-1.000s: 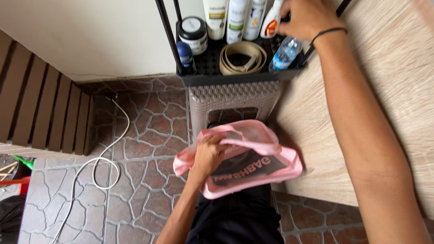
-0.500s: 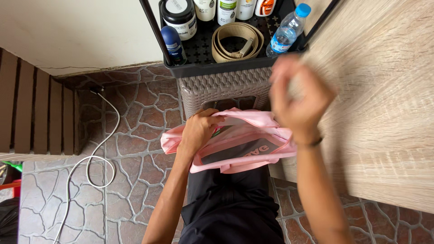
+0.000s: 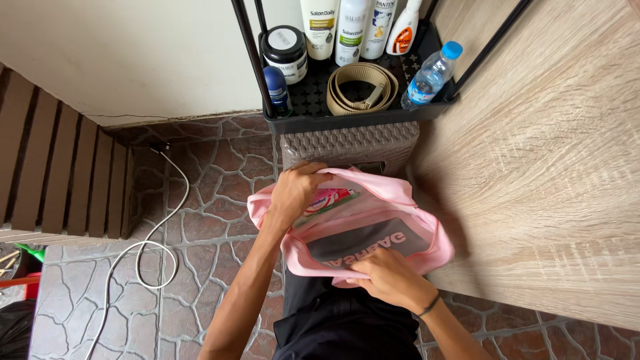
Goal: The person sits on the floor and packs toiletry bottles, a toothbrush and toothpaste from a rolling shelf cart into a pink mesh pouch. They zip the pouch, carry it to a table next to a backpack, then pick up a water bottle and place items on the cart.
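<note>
A pink toiletry bag with a clear front panel hangs open in front of me, over my dark trousers. My left hand grips its far rim at the left. My right hand holds the near lower edge of the bag. Inside the bag lies a red and white tube. Beyond the bag stands a black shelf tray with a coiled tan belt, a small water bottle with a blue cap, a dark roll-on, a round black-lidded jar and several white bottles.
A brown woven plastic stool stands under the shelf tray. A pale wooden panel fills the right side. A white cable loops over the stone-pattern floor at the left, beside brown slats.
My right hand has come down from the shelf and taken hold of the bag's near edge. The water bottle stays upright on the shelf. The bag has opened wider.
</note>
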